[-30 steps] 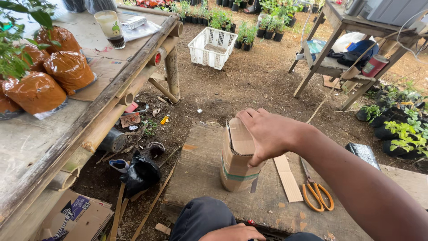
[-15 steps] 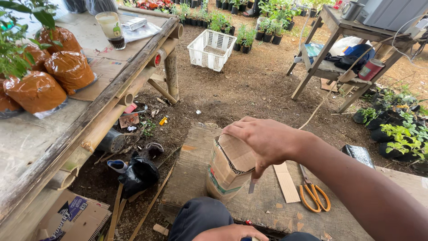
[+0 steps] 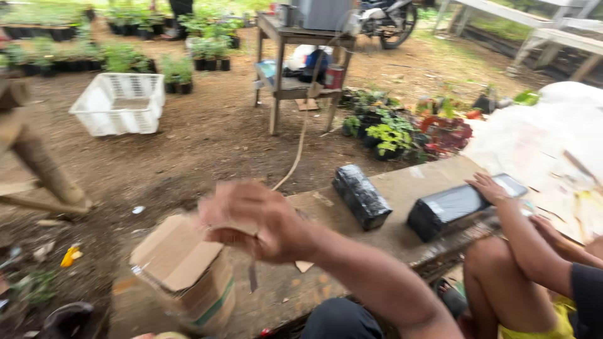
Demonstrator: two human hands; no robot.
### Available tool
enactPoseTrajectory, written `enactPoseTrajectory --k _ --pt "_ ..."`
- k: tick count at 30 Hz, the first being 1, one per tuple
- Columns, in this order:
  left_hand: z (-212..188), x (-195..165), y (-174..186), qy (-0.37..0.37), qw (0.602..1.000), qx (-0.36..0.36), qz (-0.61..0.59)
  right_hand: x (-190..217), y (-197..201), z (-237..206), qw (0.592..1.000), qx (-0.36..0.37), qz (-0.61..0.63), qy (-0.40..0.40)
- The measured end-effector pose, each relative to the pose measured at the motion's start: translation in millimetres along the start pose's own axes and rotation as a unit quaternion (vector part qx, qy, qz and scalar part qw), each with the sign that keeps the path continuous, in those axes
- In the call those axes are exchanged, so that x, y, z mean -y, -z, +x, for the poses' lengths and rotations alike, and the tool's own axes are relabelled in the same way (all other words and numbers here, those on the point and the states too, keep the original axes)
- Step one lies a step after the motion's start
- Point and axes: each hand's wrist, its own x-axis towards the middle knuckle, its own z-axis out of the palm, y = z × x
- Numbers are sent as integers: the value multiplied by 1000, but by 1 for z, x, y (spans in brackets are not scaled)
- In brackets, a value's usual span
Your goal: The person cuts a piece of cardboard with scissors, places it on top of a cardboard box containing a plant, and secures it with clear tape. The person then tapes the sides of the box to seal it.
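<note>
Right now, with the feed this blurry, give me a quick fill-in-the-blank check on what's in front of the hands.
1. The right hand is at the open flaps of a brown ____ box.
2. The basket on the soil behind is coloured ____.
3. Two parcels wrapped in ____ plastic lie on the board.
4. A co-worker's hand rests on the parcel farther to the ____.

Missing words: cardboard; white; black; right

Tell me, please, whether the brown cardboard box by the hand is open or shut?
Open: the brown cardboard box has its top flaps spread outward, beside the right hand. Contents not visible.
</note>
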Motion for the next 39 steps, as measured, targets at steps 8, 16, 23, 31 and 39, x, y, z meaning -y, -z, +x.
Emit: enactPoseTrajectory --k 8,16,23,31,39 --pt "-8 -18 20 -14 987 -142 69 29 -52 -93 986 -7 70 154" --pt "17 -41 39 -31 959 -260 108 10 -87 -133 985 49 163 36" --pt "18 -61 45 -61 916 -377 121 17 -118 -167 985 56 164 -27" --pt "-7 -65 81 -78 880 -468 -7 42 -73 -137 940 128 260 -180" --pt "27 -14 130 126 925 -336 -128 46 -20 -21 792 -35 592 -147"
